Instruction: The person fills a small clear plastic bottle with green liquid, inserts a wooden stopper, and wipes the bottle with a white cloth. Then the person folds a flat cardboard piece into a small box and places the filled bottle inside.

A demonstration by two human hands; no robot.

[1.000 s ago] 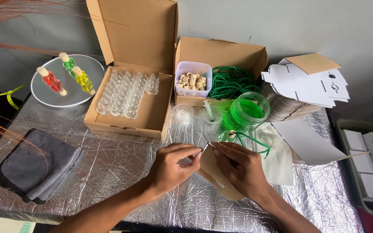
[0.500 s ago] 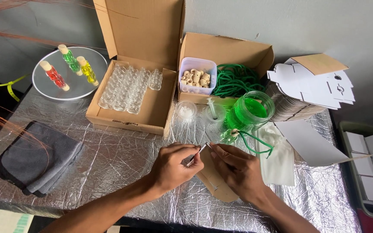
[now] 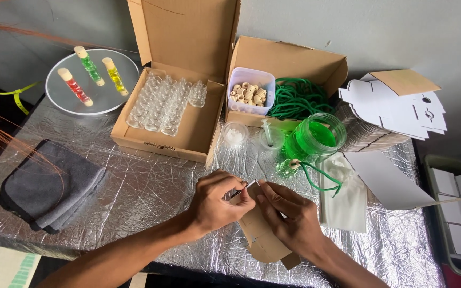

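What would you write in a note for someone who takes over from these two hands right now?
Left hand: pinches a small thin tool; cannot tell what kind.
Right hand: fingers on a flat brown cardboard piece lying on the foil-covered table.
Nearby: jar of green liquid, open box of empty glass vials, tub of small corks, green cord.
Done: three filled, corked vials lie on the round plate.
Left: many vials empty.

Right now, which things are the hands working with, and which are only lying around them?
In hand:
- left hand and right hand, pinching a thin small piece
- flat cardboard cutout under them

Lying about:
- grey cloth
- box of glass vials
- green liquid jar
- round plate with three tubes
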